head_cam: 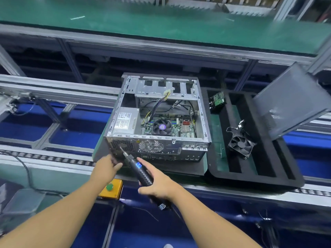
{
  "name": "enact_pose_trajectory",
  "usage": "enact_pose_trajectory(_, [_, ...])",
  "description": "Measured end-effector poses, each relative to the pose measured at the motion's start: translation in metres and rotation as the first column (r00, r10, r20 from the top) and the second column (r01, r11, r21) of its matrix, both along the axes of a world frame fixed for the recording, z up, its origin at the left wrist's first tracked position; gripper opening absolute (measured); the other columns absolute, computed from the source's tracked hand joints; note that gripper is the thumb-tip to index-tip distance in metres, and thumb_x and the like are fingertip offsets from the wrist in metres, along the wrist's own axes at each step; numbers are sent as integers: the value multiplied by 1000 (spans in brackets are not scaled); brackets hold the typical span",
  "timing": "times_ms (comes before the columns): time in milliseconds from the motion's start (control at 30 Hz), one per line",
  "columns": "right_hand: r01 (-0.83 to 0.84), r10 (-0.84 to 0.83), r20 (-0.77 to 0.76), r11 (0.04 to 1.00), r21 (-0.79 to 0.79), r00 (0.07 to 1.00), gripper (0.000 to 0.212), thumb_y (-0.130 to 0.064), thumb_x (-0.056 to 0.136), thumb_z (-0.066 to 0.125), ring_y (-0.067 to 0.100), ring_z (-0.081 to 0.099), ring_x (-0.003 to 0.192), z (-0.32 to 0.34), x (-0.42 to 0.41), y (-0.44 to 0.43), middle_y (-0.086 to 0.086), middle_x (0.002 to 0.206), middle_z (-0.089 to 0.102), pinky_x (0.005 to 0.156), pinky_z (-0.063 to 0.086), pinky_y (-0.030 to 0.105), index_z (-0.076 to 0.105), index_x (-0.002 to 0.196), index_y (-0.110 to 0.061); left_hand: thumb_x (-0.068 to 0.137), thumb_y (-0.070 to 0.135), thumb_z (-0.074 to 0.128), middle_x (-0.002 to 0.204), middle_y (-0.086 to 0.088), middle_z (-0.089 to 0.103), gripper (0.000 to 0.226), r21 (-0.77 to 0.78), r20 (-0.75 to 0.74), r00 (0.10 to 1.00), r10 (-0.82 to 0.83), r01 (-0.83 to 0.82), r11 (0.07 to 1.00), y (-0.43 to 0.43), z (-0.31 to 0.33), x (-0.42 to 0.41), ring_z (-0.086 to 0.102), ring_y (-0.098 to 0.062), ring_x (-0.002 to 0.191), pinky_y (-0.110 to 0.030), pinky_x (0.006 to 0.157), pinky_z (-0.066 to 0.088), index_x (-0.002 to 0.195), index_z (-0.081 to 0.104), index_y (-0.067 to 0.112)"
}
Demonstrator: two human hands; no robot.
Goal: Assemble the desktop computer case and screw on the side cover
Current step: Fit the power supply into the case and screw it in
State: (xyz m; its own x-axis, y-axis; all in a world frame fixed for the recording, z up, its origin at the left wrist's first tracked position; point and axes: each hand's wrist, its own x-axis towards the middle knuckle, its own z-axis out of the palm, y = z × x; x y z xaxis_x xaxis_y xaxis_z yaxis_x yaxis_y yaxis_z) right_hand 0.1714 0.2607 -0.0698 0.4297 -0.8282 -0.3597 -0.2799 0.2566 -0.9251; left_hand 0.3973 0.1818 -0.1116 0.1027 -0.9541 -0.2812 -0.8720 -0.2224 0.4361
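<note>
Tilting side cover (290, 104), partly off-frame.

Head-worn wide view, forward and down, near computer case (157, 120)

The computer case (157, 119) lies open side up, while the grey side cover (290, 101) leans tilted at right.

Loose fan (241, 144) and circuit board (218, 101) in black foam tray (250, 181); yellow button box (114, 192) at conveyor edge.
</note>
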Motion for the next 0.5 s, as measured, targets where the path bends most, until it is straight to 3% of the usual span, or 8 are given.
enact_pose_trajectory(67, [19, -18, 42, 1000, -14, 999, 94, -10, 83, 72, 13, 62, 69, 11, -2, -6, 1, 118, 60, 58, 54, 24, 26, 148, -61, 94, 23, 62, 83, -6, 70, 12, 219, -293, 954, -62, 130, 967, 10, 16, -4, 63, -18, 71, -29, 60, 47, 88, 69, 16])
enact_pose_trajectory(167, [72, -68, 96, 997, -40, 993, 82, -5, 86, 69, 10, 62, 65, 28, -1, -16, 2, 115, 62, 59, 53, 26, 32, 149, -43, 93, 17, 63, 90, -6, 71, 14, 492, -728, 673, 133, 378, 784, 20, 54, -11, 65, -18, 77, -27, 60, 46, 105, 69, 13])
enact_pose_trajectory(233, [116, -109, 117, 991, -59, 987, 67, -6, 86, 68, 11, 62, 63, 38, 0, -21, -3, 106, 66, 61, 54, 30, 40, 140, -34, 91, 21, 68, 103, -13, 65, 35, 473, -861, 440, 256, 503, 723, 19, 78, -17, 61, -25, 89, -33, 72, 51, 123, 61, 8])
enact_pose_trajectory(300, [169, -154, 179, 983, -73, 972, 49, -5, 85, 66, 10, 60, 57, 48, 1, -25, -6, 94, 68, 54, 53, 26, 46, 123, -29, 95, 30, 63, 110, -15, 63, 44, 405, -907, 342, 247, 544, 735, 17, 99, -28, 61, -27, 95, -36, 79, 53, 134, 56, 12])
enact_pose_trajectory(333, [198, -178, 204, 977, -80, 963, 45, -6, 84, 66, 8, 60, 55, 54, 0, -28, -6, 92, 68, 53, 52, 25, 47, 118, -28, 97, 36, 60, 109, -14, 65, 41, 381, -912, 351, 212, 538, 752, 14, 109, -35, 63, -25, 93, -35, 78, 54, 133, 58, 15])
enact_pose_trajectory(400, [262, -236, 248, 962, -74, 939, 45, -11, 81, 67, 11, 59, 54, 68, -4, -33, -2, 87, 67, 52, 51, 26, 47, 118, -26, 98, 41, 58, 96, -10, 67, 28, 303, -883, 464, 69, 451, 840, 9, 129, -53, 65, -17, 79, -29, 66, 53, 117, 69, 24])
enact_pose_trajectory(433, [302, -275, 273, 951, -64, 922, 48, -14, 78, 68, 14, 58, 53, 75, -8, -36, 0, 85, 67, 50, 51, 29, 46, 120, -25, 98, 42, 57, 88, -5, 67, 22, 190, -822, 565, -69, 387, 902, 4, 138, -61, 63, -12, 70, -27, 60, 51, 105, 73, 30])
enact_pose_trajectory(500, [386, -350, 295, 920, -73, 889, 46, -18, 78, 69, 18, 56, 52, 87, -19, -44, 3, 82, 63, 49, 51, 32, 49, 118, -25, 98, 47, 52, 75, 8, 67, 29, -163, -538, 786, -305, 258, 952, -10, 148, -73, 60, -4, 63, -31, 60, 49, 88, 73, 30])
